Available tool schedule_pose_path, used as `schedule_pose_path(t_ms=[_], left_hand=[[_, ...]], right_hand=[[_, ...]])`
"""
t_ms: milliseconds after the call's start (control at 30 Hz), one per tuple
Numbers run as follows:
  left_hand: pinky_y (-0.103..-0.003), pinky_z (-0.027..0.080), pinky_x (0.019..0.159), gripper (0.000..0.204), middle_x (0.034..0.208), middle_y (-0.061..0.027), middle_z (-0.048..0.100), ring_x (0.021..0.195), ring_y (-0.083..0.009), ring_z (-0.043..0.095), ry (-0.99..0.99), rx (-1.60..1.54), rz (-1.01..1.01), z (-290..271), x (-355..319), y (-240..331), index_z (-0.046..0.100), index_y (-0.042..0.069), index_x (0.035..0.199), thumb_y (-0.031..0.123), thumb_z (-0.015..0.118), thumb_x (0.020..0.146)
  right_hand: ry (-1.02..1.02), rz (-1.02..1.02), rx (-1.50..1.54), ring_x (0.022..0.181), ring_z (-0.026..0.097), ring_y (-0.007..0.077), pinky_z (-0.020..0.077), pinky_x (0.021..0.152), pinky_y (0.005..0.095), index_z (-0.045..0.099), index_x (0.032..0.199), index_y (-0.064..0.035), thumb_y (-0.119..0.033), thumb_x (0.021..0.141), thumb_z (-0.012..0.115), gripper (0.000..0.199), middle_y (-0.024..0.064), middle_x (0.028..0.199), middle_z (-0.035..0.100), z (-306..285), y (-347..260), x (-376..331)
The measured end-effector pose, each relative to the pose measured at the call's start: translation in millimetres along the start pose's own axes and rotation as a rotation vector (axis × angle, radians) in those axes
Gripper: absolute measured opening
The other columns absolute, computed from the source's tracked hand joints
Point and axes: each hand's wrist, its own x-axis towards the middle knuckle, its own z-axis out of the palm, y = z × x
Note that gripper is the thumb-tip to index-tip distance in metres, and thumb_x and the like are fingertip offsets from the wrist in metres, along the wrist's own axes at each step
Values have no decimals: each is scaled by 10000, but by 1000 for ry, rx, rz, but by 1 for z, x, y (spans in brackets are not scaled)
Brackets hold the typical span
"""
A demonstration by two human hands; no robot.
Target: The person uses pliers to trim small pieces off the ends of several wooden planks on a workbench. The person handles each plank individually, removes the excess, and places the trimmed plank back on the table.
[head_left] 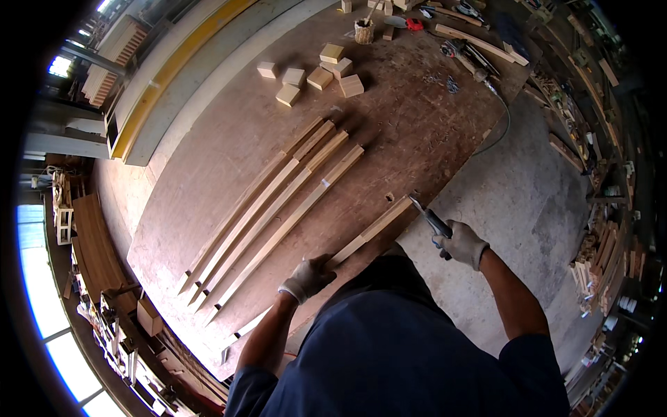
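My gloved left hand [308,278] is closed around a slim wooden strip [375,226] at the near edge of the work table. The strip slants up to the right, and its lower part passes under my arm. In my gloved right hand [461,244] is a pliers-like tool [435,221] with dark grips, its metal tip at the strip's far end. Whether the tip bites on anything is too small to tell. Left of this strip, several similar wooden strips [276,236] lie side by side on the brown tabletop [417,139].
Small wooden blocks [320,78] lie loosely toward the back of the table. A small pot [364,32] with a stick in it stands behind them. At the back right lie a power tool [467,61] with a cord, and small metal bits [452,85]. Stacked wood [603,260] stands at far right.
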Motion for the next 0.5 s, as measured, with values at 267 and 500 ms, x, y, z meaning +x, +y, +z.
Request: schedule_pose_path(t_ms=[267,500], left_hand=[[-469,591,721,402,900,-210,735,814,-395,716,99,475,83,-9,-55,-27,738,42,964,428,764,856],[-475,538,632,426,715,-190,685,685,-384,677,253,295,-190,-12,-54,-27,688,42,795,452,795,837]], right_hand=[[-152,-30,344,583,540,82,459,513,259,588,1032,-57,-197,972,707,193,11,770,598,4,0,-6],[-848,13,1407,788,636,201,527,698,370,588,1251,-25,-331,1014,592,387,86,956,654,66,7,-3]])
